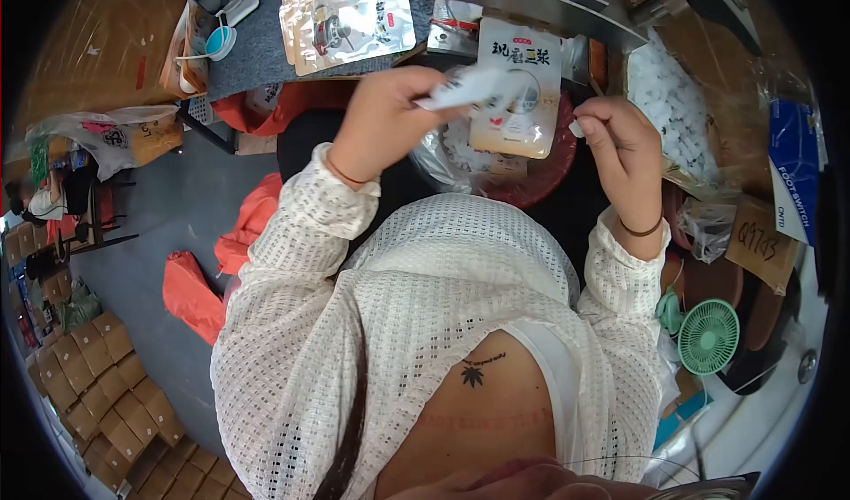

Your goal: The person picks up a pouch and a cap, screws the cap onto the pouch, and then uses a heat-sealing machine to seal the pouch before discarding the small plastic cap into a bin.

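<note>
My left hand (387,117) is closed on a white printed pouch (474,91), which is smeared by motion. That pouch overlaps an upright soy milk pouch (518,53) with dark lettering, under a metal machine part (540,4). To the right, my right hand (624,150) pinches a small white piece (577,129) between thumb and finger; its exact kind is too small to make out. Below the upright pouch, in front of my lap, a red basin (560,168) lined with clear plastic holds white items. A box heaped with small white pieces (673,101) stands beyond my right hand.
A stack of printed pouches (354,22) lies on the grey-covered table (248,73) at upper left. On the right are a blue footswitch box (791,172), a cardboard box (761,239) and a green fan (708,336). Stacked cartons (97,385) fill the lower left.
</note>
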The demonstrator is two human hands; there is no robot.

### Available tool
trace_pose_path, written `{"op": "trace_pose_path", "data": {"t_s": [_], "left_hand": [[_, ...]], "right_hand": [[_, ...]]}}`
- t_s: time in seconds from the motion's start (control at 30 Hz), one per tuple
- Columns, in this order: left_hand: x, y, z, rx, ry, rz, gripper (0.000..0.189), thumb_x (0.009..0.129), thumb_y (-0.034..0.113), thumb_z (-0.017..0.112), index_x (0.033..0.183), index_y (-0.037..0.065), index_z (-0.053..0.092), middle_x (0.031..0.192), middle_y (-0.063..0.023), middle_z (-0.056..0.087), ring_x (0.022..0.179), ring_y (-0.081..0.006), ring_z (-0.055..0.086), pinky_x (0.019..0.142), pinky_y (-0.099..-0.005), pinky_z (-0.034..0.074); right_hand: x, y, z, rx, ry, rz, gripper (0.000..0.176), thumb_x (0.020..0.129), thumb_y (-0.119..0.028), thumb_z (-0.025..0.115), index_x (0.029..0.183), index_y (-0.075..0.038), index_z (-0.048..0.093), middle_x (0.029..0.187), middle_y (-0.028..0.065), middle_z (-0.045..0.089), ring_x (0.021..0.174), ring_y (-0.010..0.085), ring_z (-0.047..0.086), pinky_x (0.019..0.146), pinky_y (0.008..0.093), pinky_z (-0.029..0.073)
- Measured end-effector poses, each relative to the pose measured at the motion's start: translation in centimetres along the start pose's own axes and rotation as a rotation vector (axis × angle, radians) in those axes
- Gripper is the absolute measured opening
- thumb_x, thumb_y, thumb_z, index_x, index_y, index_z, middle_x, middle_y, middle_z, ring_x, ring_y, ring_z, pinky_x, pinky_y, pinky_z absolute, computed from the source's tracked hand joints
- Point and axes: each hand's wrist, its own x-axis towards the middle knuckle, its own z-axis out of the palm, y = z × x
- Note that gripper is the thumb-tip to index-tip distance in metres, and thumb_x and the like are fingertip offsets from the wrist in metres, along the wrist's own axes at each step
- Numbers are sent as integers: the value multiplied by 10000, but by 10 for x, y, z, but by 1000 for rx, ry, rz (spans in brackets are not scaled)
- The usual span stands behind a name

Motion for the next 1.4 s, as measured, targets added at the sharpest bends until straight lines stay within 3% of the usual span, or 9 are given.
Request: {"op": "trace_pose_path", "data": {"t_s": [0.13,0.37,0.5,0.63,0.8,0.93,1.13,1.33,1.4], "left_hand": [[1,11,30,5,-117,-23,184,889,140,809,976,-18,773,845,-39,732,762,-74,641,688,-251,507],[-7,15,65,-623,-308,-256,250,985,209,739,1059,-29,759,904,-38,753,788,-61,653,702,-240,527],[1,18,65,-411,-441,-256,315,1021,241,693,1161,-39,723,989,-60,764,878,-88,694,779,-256,572],[0,19,74,-592,-415,-308,320,1028,245,682,1177,-36,719,1012,-64,766,897,-99,703,800,-264,574],[-2,18,81,-756,-507,-418,327,1027,225,677,1220,-37,701,1104,-85,755,950,-110,701,848,-281,573],[5,4,77,-681,-572,-420,318,997,172,691,1228,-48,689,1143,-102,746,983,-130,705,862,-289,575],[48,-20,51,-813,-331,-395,377,960,100,698,1285,-81,633,1188,-158,727,1001,-208,728,914,-343,586],[67,-25,47,-868,-322,-435,423,969,105,712,1333,-74,594,1253,-163,698,1107,-236,704,971,-364,582],[59,-25,45,-736,-226,-354,452,969,105,710,1355,-74,555,1250,-156,687,1073,-230,701,963,-341,566]], "right_hand": [[11,-28,12,310,223,248,121,907,-95,753,971,3,723,832,110,707,745,228,650,694,318,502],[14,-20,1,-74,12,28,136,904,-116,768,954,5,731,874,130,731,768,257,673,712,326,523],[8,-18,-6,254,241,228,131,921,-107,759,958,12,722,815,94,706,722,177,641,674,282,499],[8,-22,-4,51,109,175,108,939,-90,731,942,17,721,792,94,686,695,164,621,648,278,484],[9,-17,-13,-49,-26,93,179,973,-186,702,992,-11,735,874,139,715,778,261,674,712,358,510],[10,20,-28,-395,306,25,156,960,-184,714,984,-31,733,890,141,712,809,314,669,730,379,513],[11,86,-55,-787,262,-75,87,916,-85,724,990,-42,717,917,161,704,890,352,661,760,407,516],[3,73,-49,-744,511,-233,175,909,-56,711,1080,-39,744,912,158,710,879,327,685,748,382,528],[-21,48,-60,-453,291,-87,202,907,-65,712,1104,-54,755,924,158,716,870,327,690,749,393,533]]}}
